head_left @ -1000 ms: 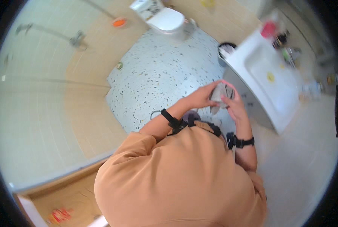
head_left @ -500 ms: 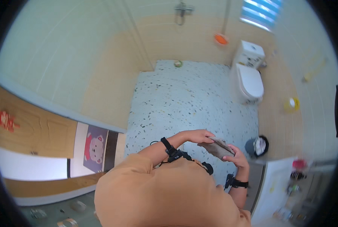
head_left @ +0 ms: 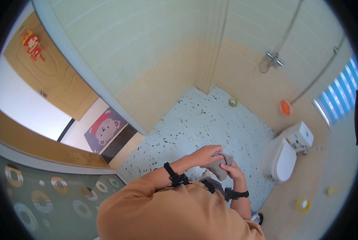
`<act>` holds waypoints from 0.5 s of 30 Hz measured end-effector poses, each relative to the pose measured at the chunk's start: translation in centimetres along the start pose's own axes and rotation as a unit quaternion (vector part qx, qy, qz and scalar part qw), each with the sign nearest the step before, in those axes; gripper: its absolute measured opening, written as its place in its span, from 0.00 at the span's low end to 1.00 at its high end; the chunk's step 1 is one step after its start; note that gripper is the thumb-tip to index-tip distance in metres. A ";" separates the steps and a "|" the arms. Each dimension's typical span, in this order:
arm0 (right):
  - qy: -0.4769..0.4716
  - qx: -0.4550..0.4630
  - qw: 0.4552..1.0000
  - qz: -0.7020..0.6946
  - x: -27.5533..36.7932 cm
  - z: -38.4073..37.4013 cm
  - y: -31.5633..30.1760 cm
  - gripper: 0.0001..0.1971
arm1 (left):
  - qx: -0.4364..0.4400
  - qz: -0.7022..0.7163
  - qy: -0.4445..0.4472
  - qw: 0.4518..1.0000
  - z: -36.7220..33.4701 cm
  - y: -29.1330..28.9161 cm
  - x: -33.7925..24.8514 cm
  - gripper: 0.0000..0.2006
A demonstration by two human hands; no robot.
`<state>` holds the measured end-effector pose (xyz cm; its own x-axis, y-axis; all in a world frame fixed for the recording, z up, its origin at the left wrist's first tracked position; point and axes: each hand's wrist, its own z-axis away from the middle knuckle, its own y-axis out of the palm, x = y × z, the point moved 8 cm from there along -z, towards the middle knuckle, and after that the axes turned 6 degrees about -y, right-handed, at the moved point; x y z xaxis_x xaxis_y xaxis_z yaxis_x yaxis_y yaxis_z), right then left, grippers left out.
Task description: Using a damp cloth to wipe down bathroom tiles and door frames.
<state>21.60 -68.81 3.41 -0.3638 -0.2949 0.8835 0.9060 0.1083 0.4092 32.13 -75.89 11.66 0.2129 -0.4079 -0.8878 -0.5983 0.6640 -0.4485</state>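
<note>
Both my hands meet in front of my chest over a speckled terrazzo floor [head_left: 211,124]. My left hand [head_left: 205,155] grips the top of a small grey cloth [head_left: 220,166], and my right hand [head_left: 233,173] holds the same cloth from the right side and below. The cloth is bunched between them. A black strap sits on each wrist. My orange sleeves fill the lower part of the view.
A white toilet [head_left: 285,158] stands to the right. A shower fitting [head_left: 273,60] hangs on the tiled wall, with an orange round object [head_left: 285,107] below it. A floor drain [head_left: 232,103] lies near the far wall. A bear-patterned mat [head_left: 105,128] lies at the open doorway [head_left: 31,100] on the left.
My head has turned left: the sink has left the view, the toilet has shifted right, and the doorway has come in. Both hands stay together on the cloth.
</note>
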 end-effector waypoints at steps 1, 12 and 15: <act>0.007 0.024 1.000 -0.006 0.4 -2.3 0.5 0.31 | -0.020 0.006 -0.047 0.999 0.1 -1.5 1.7 0.11; 0.075 0.194 0.963 -0.168 8.1 -21.0 0.6 0.23 | -0.583 -0.048 -0.309 0.749 14.1 -18.3 13.9 0.07; 0.077 0.206 0.953 -0.210 11.6 -26.5 -0.5 0.22 | -0.628 -0.076 -0.338 0.697 17.4 -17.2 15.5 0.08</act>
<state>22.70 -97.45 7.45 -0.6110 -0.5264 0.5913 0.5147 0.3034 0.8019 59.14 -82.75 3.88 0.4085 0.2561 -0.8761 -0.6435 -0.5998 -0.4754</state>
